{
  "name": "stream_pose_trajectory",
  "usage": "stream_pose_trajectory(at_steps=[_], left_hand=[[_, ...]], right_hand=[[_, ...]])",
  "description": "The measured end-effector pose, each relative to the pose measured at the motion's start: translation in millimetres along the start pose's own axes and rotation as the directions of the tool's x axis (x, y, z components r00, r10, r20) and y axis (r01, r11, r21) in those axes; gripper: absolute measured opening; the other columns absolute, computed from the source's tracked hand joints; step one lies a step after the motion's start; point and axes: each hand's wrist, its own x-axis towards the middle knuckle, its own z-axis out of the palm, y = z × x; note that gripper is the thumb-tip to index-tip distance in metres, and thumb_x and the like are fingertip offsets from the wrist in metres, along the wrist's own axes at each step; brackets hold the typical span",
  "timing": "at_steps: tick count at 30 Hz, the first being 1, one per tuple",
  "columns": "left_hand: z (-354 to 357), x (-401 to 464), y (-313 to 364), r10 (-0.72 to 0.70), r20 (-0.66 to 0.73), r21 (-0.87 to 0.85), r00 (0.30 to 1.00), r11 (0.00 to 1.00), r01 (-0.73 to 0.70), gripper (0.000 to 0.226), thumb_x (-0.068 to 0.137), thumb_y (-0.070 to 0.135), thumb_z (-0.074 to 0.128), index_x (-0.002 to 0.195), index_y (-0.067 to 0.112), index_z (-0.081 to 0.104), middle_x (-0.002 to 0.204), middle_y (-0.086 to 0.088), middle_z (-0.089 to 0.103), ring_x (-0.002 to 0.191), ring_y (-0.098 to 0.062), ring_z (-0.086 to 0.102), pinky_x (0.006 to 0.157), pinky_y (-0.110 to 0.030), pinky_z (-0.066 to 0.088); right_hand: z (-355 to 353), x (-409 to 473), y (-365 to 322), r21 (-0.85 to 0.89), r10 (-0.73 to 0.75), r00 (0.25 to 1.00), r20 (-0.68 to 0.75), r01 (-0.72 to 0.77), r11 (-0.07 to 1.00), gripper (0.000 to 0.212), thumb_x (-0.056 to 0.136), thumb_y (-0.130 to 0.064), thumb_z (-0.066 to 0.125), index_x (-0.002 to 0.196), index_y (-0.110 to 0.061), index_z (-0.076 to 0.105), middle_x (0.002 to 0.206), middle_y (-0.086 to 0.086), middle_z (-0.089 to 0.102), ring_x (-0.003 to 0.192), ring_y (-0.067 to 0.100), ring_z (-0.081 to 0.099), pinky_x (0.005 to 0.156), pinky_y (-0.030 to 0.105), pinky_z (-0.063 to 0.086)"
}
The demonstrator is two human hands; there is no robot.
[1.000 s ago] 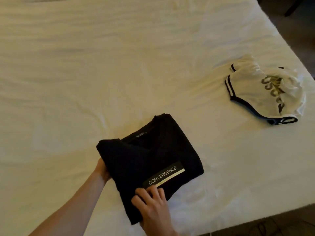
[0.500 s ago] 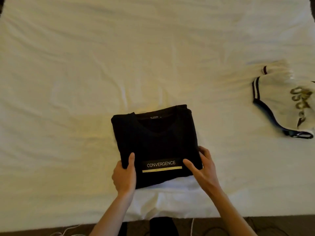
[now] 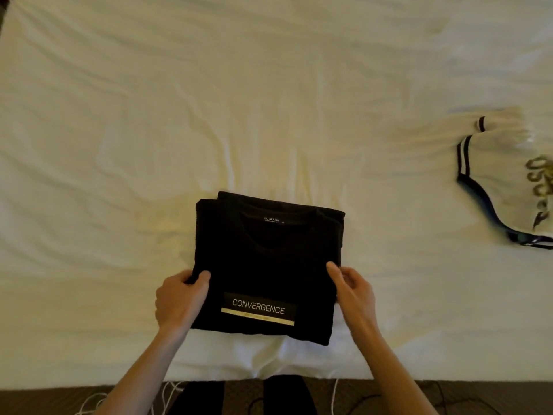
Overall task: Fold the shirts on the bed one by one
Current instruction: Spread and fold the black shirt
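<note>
A folded black shirt (image 3: 269, 259) with a "CONVERGENCE" label lies square on the white bed (image 3: 209, 115), near its front edge. My left hand (image 3: 179, 301) grips the shirt's left edge, thumb on top and fingers tucked under. My right hand (image 3: 353, 292) holds the right edge the same way, thumb over the fabric. A white jersey (image 3: 505, 175) with dark trim and gold lettering lies rumpled and unfolded at the far right, partly cut off by the frame.
The bed's front edge (image 3: 269, 375) runs just below the shirt. Beyond it lie a dark floor, white and black cables (image 3: 167, 396), and my dark-clad legs (image 3: 245, 396). Wrinkled sheet spreads behind and to the left.
The black shirt was turned square to me, and both hands moved to its side edges and now grip them. The view shifted left, pushing the white jersey toward the right edge.
</note>
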Motion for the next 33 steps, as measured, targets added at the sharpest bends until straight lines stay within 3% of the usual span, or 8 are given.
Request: stream_pose_trajectory(at_steps=[4,7,12,18,22,25,27,33], left_hand=[[7,22,54,0.121,-0.094,-0.113,0.988,0.985,-0.131,0.035,0.089,0.057,0.063,0.103,0.025,0.066,0.095,0.011,0.066,0.088,-0.01,0.061,0.076,-0.031,0.049],[14,36,72,0.16,-0.114,-0.084,0.981,0.982,-0.169,0.038,0.096,0.048,0.059,0.084,0.012,0.063,0.081,-0.001,0.064,0.08,-0.018,0.061,0.068,-0.03,0.044],[8,56,82,0.385,-0.296,-0.137,0.874,0.889,-0.438,0.044,0.105,0.035,0.044,0.063,0.021,0.042,0.058,0.005,0.042,0.051,-0.003,0.04,0.049,-0.015,0.032],[24,71,84,0.059,-0.074,-0.165,0.995,0.984,-0.07,0.063,0.098,0.065,0.038,0.064,0.012,0.041,0.063,-0.004,0.046,0.062,-0.018,0.046,0.056,-0.034,0.032],[15,35,54,0.168,-0.07,-0.067,0.983,0.983,-0.172,0.067,0.09,0.075,0.04,0.061,0.015,0.039,0.056,0.002,0.045,0.055,-0.015,0.046,0.053,-0.031,0.033],[12,5,24,0.21,-0.11,-0.004,0.971,0.977,-0.212,0.059,0.091,0.07,0.048,0.059,0.021,0.045,0.05,0.006,0.05,0.049,-0.01,0.051,0.051,-0.028,0.035],[12,-9,10,0.283,-0.176,0.054,0.943,0.959,-0.278,0.049,0.095,0.061,0.049,0.063,0.024,0.05,0.051,0.005,0.052,0.052,-0.008,0.055,0.048,-0.027,0.034],[10,-22,16,0.528,-0.243,0.024,0.814,0.842,-0.539,0.03,0.105,0.024,0.044,0.075,0.024,0.046,0.054,0.003,0.041,0.048,-0.008,0.041,0.044,-0.015,0.029]], right_hand=[[-2,39,-35,-0.09,0.019,0.996,0.092,-0.011,0.996,0.043,0.087,-0.053,0.067,0.096,-0.011,0.071,0.085,0.01,0.072,0.084,0.025,0.071,0.075,0.043,0.058],[-8,58,-54,-0.182,0.071,0.976,0.208,-0.033,0.983,0.042,0.096,-0.04,0.06,0.101,0.001,0.07,0.097,0.017,0.073,0.093,0.03,0.071,0.086,0.048,0.058],[-33,75,-64,0.143,-0.08,0.966,0.246,0.045,0.989,0.025,0.099,-0.04,0.052,0.107,-0.024,0.069,0.103,-0.003,0.076,0.098,0.016,0.072,0.074,0.032,0.06],[8,69,-42,0.19,0.139,0.989,0.048,-0.145,0.971,0.042,0.098,-0.052,0.047,0.106,-0.015,0.066,0.107,0.007,0.068,0.103,0.022,0.064,0.091,0.045,0.056],[5,28,-10,0.286,0.184,0.977,0.112,-0.209,0.935,0.055,0.08,-0.068,0.058,0.101,-0.019,0.072,0.093,-0.001,0.074,0.093,0.018,0.071,0.076,0.033,0.058],[5,-7,19,0.26,0.176,0.949,0.262,-0.245,0.934,0.06,0.077,-0.064,0.062,0.105,-0.012,0.073,0.099,0.007,0.076,0.098,0.023,0.072,0.081,0.036,0.06],[1,-17,31,0.299,0.112,0.971,0.211,-0.173,0.938,0.052,0.083,-0.056,0.062,0.103,-0.009,0.072,0.1,0.014,0.074,0.102,0.029,0.07,0.088,0.045,0.059],[3,-29,20,0.357,-0.058,0.998,0.021,0.047,0.933,0.021,0.097,-0.039,0.054,0.098,-0.022,0.067,0.095,0.012,0.071,0.092,0.03,0.071,0.068,0.042,0.062]])
